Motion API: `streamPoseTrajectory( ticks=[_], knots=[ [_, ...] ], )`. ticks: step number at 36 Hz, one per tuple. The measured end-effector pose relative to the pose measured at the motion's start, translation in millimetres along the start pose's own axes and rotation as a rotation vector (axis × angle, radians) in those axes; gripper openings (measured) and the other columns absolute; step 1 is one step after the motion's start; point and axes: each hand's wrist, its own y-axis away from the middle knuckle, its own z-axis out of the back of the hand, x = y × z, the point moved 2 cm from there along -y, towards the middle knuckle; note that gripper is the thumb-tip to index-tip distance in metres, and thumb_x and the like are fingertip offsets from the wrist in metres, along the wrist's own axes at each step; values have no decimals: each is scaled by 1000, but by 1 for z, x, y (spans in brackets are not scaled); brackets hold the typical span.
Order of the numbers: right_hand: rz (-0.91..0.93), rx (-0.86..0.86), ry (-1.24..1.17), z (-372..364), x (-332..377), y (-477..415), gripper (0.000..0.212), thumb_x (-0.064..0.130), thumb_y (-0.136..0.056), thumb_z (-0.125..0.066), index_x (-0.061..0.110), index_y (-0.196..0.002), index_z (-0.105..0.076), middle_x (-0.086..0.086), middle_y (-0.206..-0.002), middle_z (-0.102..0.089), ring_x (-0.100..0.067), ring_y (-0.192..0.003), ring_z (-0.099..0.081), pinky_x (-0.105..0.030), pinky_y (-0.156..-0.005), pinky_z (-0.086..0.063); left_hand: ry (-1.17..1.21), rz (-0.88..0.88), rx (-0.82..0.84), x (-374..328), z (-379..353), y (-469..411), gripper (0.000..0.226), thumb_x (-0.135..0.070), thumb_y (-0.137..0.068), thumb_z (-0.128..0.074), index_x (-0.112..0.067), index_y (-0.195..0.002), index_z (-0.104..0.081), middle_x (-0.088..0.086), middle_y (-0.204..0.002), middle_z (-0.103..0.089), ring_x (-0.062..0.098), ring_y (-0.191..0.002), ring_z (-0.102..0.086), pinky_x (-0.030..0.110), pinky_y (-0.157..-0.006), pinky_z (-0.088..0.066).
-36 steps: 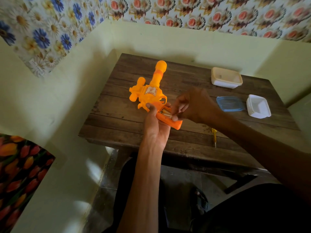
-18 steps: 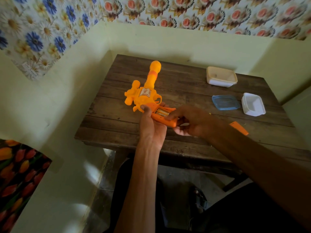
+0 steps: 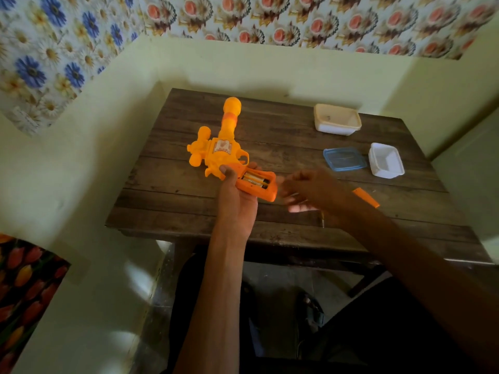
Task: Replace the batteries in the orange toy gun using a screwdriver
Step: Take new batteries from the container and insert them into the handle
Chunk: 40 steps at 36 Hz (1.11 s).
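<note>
My left hand [image 3: 237, 195] grips the orange toy gun [image 3: 218, 155] by its handle, barrel pointing away over the wooden table [image 3: 283, 147]. The handle's battery compartment [image 3: 255, 180] lies uncovered, with batteries showing inside. Just right of the handle, my right hand [image 3: 305, 188] hovers blurred with fingers loosely curled, and I see nothing in it. The orange battery cover [image 3: 366, 197] lies on the table to the right of my right forearm. A tip of the yellow screwdriver [image 3: 322, 220] peeks out from under my right wrist.
A cream container [image 3: 337, 118] stands at the table's back right. A blue lid [image 3: 344, 158] and a white container [image 3: 386, 163] lie beside each other further right. Pale yellow walls close in the table at the left and back.
My right hand has drawn back from the gun's handle to the right. The battery cover now lies on the table and the compartment stands uncovered. The left hand keeps its grip.
</note>
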Motion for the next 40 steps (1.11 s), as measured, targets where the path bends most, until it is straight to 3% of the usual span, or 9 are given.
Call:
streamPoseTrajectory(
  ticks=[3, 5, 8, 12, 16, 20, 27, 32, 40],
  knots=[
    [202, -293, 358, 38, -20, 9, 5, 24, -84, -73, 23, -83, -68, 5, -81, -71, -6, -75, -68, -27, -73, -57, -13, 7, 32, 5, -1, 1, 45, -37, -101, -38, -14, -140, -38, 12, -95, -63, 21, -89, -64, 44, -89, -51],
    [236, -478, 514, 67, -36, 21, 7, 23, -81, -75, 27, -81, -69, 12, -79, -68, 0, -72, -63, -19, -69, -51, -26, 29, 57, 12, -4, 2, 40, -36, -102, -36, -16, -136, -39, 11, -94, -63, 22, -90, -63, 45, -90, -50],
    [243, -620, 594, 97, -60, 29, 6, 19, -81, -74, 19, -87, -72, 5, -81, -70, 0, -67, -59, -12, -58, -39, -31, 20, 48, 19, -7, 6, 43, -37, -102, -36, -15, -138, -38, 11, -96, -63, 21, -92, -63, 44, -91, -50],
    [199, -585, 726, 118, -80, 23, 27, 27, -79, -75, 17, -104, -73, -4, -96, -74, -16, -84, -68, -26, -70, -50, -43, -7, 45, 25, -8, 8, 49, -37, -102, -37, -12, -144, -34, 11, -98, -63, 21, -95, -63, 40, -89, -51],
    [180, -548, 771, 125, -82, 16, 27, 30, -74, -76, 19, -98, -73, -7, -92, -74, -23, -79, -68, -38, -70, -57, -72, -34, 53, 29, -6, 8, 52, -39, -101, -38, -10, -145, -33, 9, -97, -64, 20, -97, -63, 39, -90, -51],
    [170, -534, 780, 128, -81, 8, 27, 28, -69, -84, 18, -92, -75, -4, -99, -73, -19, -89, -67, -30, -75, -53, -92, -39, 69, 29, -2, 5, 55, -39, -100, -41, -10, -145, -33, 9, -98, -64, 21, -98, -63, 39, -91, -51],
    [140, -536, 784, 131, -78, 2, 19, 26, -65, -86, 16, -77, -75, -3, -87, -74, -12, -77, -63, -25, -69, -45, -108, -42, 61, 29, -1, 4, 53, -41, -101, -38, -10, -144, -35, 7, -97, -66, 20, -97, -65, 38, -88, -53],
    [97, -524, 896, 118, -65, 5, 37, 31, -69, -83, 9, -95, -68, -9, -101, -68, -26, -95, -64, -39, -80, -56, -106, -37, 54, 30, 0, 7, 54, -41, -100, -41, -11, -144, -36, 8, -100, -65, 21, -100, -64, 41, -93, -52],
    [78, -537, 851, 115, -65, 5, 56, 35, -63, -86, 13, -106, -60, -9, -110, -61, -29, -103, -60, -42, -83, -54, -82, -28, 34, 26, 1, 7, 50, -39, -101, -39, -11, -142, -38, 9, -98, -65, 21, -98, -64, 44, -100, -48]
  ],
)
